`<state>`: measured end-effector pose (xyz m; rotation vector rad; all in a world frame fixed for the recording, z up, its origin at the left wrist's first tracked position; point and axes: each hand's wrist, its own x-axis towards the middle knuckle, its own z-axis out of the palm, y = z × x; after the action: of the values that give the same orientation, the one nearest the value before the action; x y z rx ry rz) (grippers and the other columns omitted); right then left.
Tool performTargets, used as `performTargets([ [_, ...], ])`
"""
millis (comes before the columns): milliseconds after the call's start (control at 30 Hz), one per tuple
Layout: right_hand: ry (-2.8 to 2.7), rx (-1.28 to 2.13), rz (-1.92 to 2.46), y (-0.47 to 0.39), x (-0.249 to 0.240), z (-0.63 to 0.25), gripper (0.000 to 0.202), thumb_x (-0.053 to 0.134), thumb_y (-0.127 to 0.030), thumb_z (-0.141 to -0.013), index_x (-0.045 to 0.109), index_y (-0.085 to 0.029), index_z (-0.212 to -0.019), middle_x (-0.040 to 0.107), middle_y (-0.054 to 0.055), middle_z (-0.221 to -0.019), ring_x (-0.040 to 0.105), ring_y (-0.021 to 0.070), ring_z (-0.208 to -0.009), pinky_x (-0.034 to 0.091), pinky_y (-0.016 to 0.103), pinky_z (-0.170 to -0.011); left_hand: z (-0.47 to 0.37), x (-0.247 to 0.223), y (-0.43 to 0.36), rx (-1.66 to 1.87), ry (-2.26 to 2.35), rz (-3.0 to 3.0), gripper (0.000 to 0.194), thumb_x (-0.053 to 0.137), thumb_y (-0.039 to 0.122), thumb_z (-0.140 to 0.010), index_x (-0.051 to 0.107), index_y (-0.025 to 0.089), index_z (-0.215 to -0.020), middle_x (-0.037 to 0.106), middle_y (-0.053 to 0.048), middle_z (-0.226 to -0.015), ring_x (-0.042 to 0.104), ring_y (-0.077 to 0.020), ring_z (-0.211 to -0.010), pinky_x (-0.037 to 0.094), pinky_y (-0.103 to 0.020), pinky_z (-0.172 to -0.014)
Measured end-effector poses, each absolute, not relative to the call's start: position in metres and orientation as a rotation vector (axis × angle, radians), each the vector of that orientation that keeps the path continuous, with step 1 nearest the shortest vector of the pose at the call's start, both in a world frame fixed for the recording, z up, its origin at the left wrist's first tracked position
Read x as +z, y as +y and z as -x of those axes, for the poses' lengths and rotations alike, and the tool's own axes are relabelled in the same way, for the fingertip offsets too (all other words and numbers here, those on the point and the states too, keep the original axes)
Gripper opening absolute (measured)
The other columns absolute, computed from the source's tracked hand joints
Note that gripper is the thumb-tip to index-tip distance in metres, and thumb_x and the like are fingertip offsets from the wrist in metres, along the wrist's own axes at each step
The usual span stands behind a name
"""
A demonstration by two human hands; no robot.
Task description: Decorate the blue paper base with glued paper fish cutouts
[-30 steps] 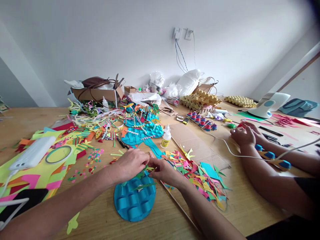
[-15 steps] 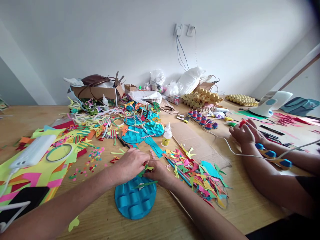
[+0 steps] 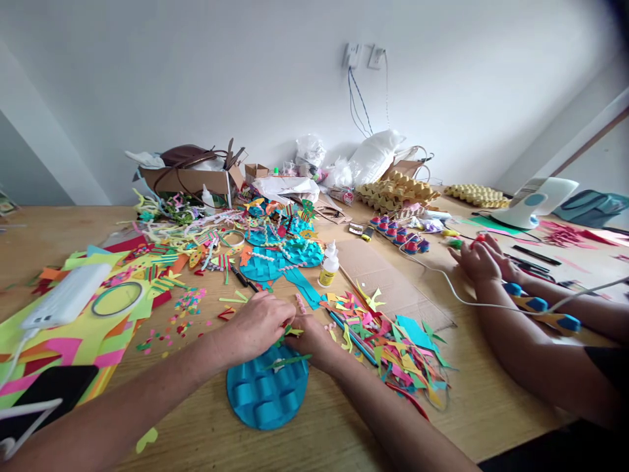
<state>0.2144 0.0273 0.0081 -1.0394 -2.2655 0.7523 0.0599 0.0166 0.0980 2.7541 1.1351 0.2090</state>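
Note:
A round blue disc [image 3: 268, 400] with folded paper loops lies flat in front of me on the wooden table. Over its far edge my left hand [image 3: 258, 326] and my right hand [image 3: 314, 337] meet with bent, pinched fingers. Between them shows a small green-and-yellow paper cutout [image 3: 293, 332], partly covered by my fingers. A thin green paper strip [image 3: 289, 361] and a small whitish spot rest on the disc just below the hands. Past my right hand stands a white glue bottle [image 3: 329, 265] with a yellow label.
Colourful paper scraps [image 3: 398, 354] and pencils lie to the right, beside a cardboard sheet [image 3: 383, 275]. Decorated blue discs [image 3: 260, 265] are behind my hands. A white power bank [image 3: 66, 296] and a phone [image 3: 54, 390] sit left. Another person's hands [image 3: 481, 262] work at the right.
My hands keep nearly the same position over the disc, with only slight finger motion. At the right, the other person's fingers have spread a little. The view has shifted slightly.

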Motion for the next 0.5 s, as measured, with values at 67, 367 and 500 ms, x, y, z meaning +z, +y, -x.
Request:
performTargets([
  [67,-2.275,0.757,1.057,0.0281,0.0066,-0.2145,0.013,0.059,-0.008,-0.066,0.06,-0.021,-0.061,0.067,0.001,-0.068,0.06,0.0169,-0.063,0.045,0.027,-0.069,-0.06,0.098,0.0164,0.202,1.13,-2.752,0.011,0.049,0.01,-0.077,0.053,0.018,-0.071,0.063,-0.002,-0.077,0.057,-0.0182,-0.079,0.039,-0.032,-0.075],
  [367,-2.268,0.76,1.054,0.0293,0.0033,-0.2168,0.009,0.061,-0.011,-0.066,0.06,-0.019,-0.063,0.066,0.0,-0.066,0.058,0.0152,-0.059,0.044,0.024,-0.059,-0.0605,0.0925,0.0178,0.218,1.133,-2.765,0.011,0.049,0.01,-0.077,0.054,0.019,-0.072,0.065,-0.002,-0.078,0.058,-0.0183,-0.079,0.039,-0.033,-0.077],
  [500,-2.245,0.792,1.042,0.0293,0.0041,-0.2162,0.01,0.061,-0.009,-0.065,0.06,-0.019,-0.063,0.065,0.001,-0.067,0.058,0.0154,-0.06,0.044,0.024,-0.059,-0.0607,0.0939,0.0175,0.207,1.149,-2.755,0.012,0.048,0.01,-0.076,0.055,0.019,-0.072,0.065,-0.002,-0.078,0.057,-0.0186,-0.079,0.04,-0.033,-0.077],
])
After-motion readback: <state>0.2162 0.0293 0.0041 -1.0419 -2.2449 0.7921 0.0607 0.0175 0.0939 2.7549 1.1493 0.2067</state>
